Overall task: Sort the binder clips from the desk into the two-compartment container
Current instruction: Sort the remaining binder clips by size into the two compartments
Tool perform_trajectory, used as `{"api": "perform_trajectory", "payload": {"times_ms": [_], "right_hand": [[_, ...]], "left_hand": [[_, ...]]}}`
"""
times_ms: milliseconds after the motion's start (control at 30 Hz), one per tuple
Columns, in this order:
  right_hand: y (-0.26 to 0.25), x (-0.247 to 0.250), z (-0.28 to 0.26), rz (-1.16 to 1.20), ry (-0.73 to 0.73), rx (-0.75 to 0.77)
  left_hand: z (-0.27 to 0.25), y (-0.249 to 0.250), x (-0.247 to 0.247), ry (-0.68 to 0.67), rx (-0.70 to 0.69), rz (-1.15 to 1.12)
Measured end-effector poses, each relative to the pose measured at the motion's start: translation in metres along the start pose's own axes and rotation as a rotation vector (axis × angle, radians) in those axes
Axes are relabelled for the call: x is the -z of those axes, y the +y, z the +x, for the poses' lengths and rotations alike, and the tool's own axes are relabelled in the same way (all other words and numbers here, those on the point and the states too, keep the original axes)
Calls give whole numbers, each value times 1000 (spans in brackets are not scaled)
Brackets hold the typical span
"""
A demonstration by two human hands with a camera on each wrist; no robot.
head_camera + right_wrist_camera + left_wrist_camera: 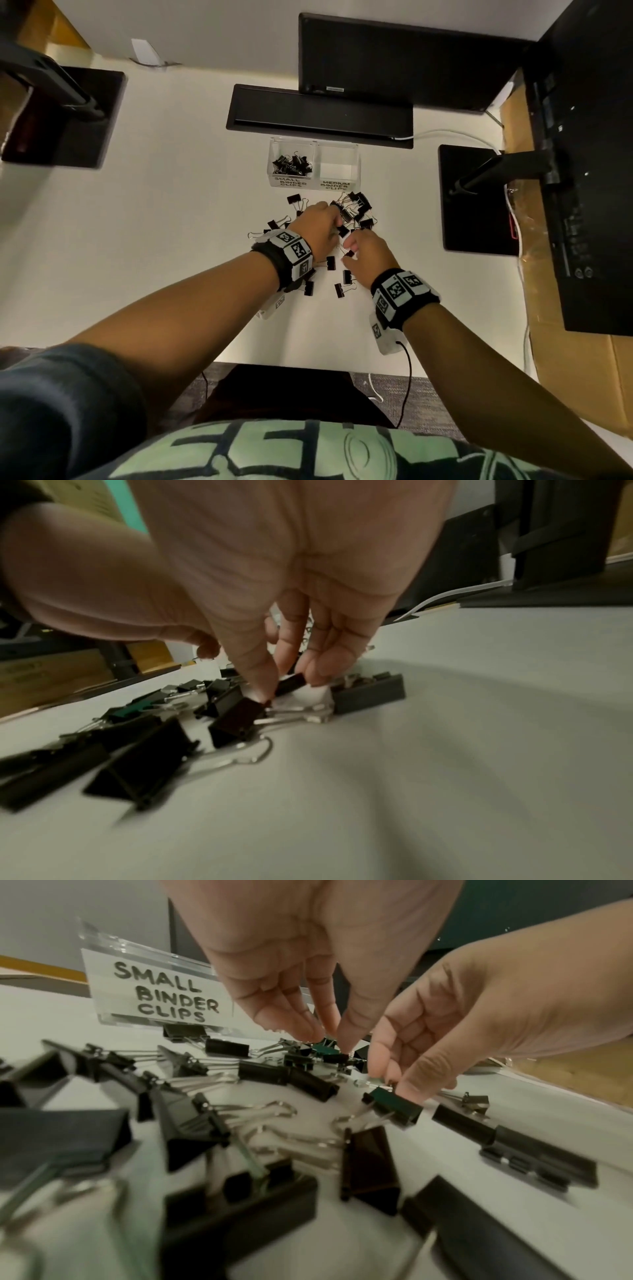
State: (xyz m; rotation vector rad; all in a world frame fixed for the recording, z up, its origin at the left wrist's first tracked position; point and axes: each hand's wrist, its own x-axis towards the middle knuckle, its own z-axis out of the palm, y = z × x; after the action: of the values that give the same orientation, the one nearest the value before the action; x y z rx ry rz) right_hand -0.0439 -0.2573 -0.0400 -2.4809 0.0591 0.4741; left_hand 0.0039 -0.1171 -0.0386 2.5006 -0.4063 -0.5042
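At frame centre, the left hand pinched a small clip; the right hand pinched another clip. Each should lift singly, free of tangled handles.

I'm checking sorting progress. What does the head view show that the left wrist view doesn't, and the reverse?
Head view only: the clear two-compartment container has small black clips in its left section and none in the right.
Left wrist view only: right-hand fingers pinching a black binder clip.
Both: the left hand reaching into the scattered clips on the white desk.
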Motion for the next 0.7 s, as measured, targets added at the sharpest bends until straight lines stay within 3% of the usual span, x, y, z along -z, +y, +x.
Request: {"api": "perform_trajectory", "payload": {"times_ms": [200,400,467,700], "right_hand": [[7,5,-3,107,2,-82],[23,37,9,557,127,-308],[24,45,20,603,158,-346],[15,39,40,257,116,-231]], "left_hand": [[12,4,-10,-31,-76,87],[12,2,-11,-56,-58,136],[12,1,-10,-62,-63,121],[5,-2,-8,-22,-71,84]]}}
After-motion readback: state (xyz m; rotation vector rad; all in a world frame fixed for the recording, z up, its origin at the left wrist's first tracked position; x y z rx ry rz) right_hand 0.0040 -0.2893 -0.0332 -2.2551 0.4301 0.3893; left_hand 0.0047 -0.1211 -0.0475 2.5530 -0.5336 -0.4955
